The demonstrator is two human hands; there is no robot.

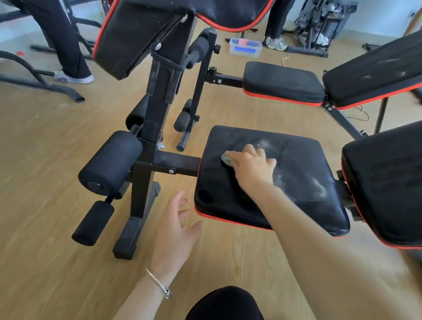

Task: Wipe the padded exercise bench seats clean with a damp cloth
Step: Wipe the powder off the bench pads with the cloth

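Observation:
A black padded bench seat (303,206) with red trim fills the centre right, streaked with white dust toward its right side. My right hand (251,166) grips a small grey-green cloth (226,159) and presses it on the seat's upper middle. Only the cloth's left end shows past my fingers. My left hand (177,229) hovers open over the wooden floor, just left of the seat's front corner, touching nothing. A second black seat (283,82) stands farther back, and a dusty backrest (397,176) rises at the right.
The bench's black frame with foam rollers (111,162) stands left of the seat. Another pad (166,15) hangs overhead at upper left. Two people's legs (68,53) stand at the back. A clear plastic box (245,47) sits on the floor behind.

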